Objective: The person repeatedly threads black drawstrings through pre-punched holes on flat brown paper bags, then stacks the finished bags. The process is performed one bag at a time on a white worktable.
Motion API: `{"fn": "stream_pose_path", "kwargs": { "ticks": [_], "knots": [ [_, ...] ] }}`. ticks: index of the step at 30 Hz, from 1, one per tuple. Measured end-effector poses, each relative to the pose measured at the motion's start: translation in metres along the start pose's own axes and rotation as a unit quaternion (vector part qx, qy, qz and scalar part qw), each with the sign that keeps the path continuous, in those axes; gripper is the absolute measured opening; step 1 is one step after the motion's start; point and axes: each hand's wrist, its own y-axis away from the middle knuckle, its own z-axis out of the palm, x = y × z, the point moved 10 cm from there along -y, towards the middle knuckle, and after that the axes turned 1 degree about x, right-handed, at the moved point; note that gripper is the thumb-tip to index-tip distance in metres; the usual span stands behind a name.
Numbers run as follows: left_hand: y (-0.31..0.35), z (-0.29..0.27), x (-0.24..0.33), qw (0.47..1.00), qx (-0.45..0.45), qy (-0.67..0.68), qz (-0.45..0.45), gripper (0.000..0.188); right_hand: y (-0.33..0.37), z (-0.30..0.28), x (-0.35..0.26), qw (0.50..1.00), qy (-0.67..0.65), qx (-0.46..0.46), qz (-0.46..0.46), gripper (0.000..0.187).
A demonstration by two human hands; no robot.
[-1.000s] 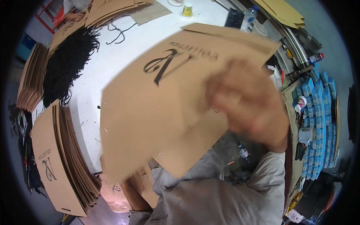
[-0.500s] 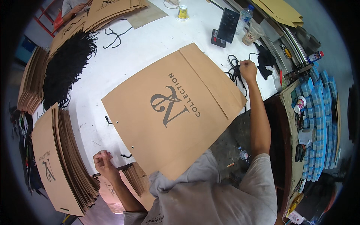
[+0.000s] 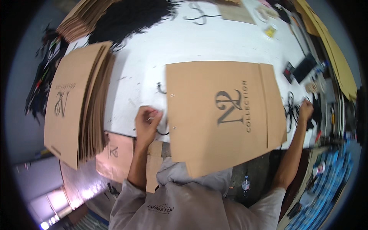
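A flat brown paper bag [image 3: 199,88] with dark printing lies across the white table, its near edge overhanging toward my lap. Two small eyelet holes show along its left edge, and short black cord ends [image 3: 161,88] stick out beside them. My left hand [image 3: 147,120] hovers just left of that edge with fingertips pinched together; what they hold, if anything, is too blurred to make out. Out at the right, my right hand [image 3: 306,110] is closed at a loose bunch of black cords [image 3: 292,109], its fingers seemingly pinching a strand.
A stack of brown paper bags [image 3: 69,103] stands at left. Behind it are a heap of black cords [image 3: 130,23] and more bags [image 3: 82,19]. A phone on a stand [image 3: 304,68], a yellow cup [image 3: 270,31] and a plastic cup [image 3: 316,86] occupy the far right.
The view has turned, so the bag appears squarer and farther right. My left hand has moved close to the bag's holed edge. My right hand stays by the loose cords.
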Motion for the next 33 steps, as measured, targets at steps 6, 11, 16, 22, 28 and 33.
{"fn": "stream_pose_path", "kwargs": {
  "ticks": [6,11,16,22,28,33],
  "knots": [
    [-0.010,0.034,-0.003,0.999,-0.021,0.034,-0.030,0.035,0.127,-0.091,-0.249,0.932,-0.316,-0.001,-0.179,0.015],
    [-0.003,0.046,0.002,0.996,-0.049,0.052,-0.048,0.041,0.296,-0.090,-0.451,0.808,-0.371,-0.314,-0.334,0.016],
    [0.036,0.058,0.018,0.984,-0.115,0.126,-0.044,0.047,0.373,-0.047,-0.499,0.745,-0.382,-0.406,-0.367,0.011],
    [0.040,0.060,0.013,0.980,-0.105,0.166,-0.043,0.036,0.410,-0.025,-0.508,0.730,-0.354,-0.427,-0.400,0.011],
    [0.033,0.068,0.005,0.969,-0.119,0.208,-0.056,0.023,0.416,-0.017,-0.504,0.731,-0.343,-0.436,-0.398,0.010],
    [0.026,0.075,0.004,0.964,-0.130,0.227,-0.040,0.021,0.421,-0.008,-0.499,0.741,-0.353,-0.424,-0.384,0.009]
  ]
}}
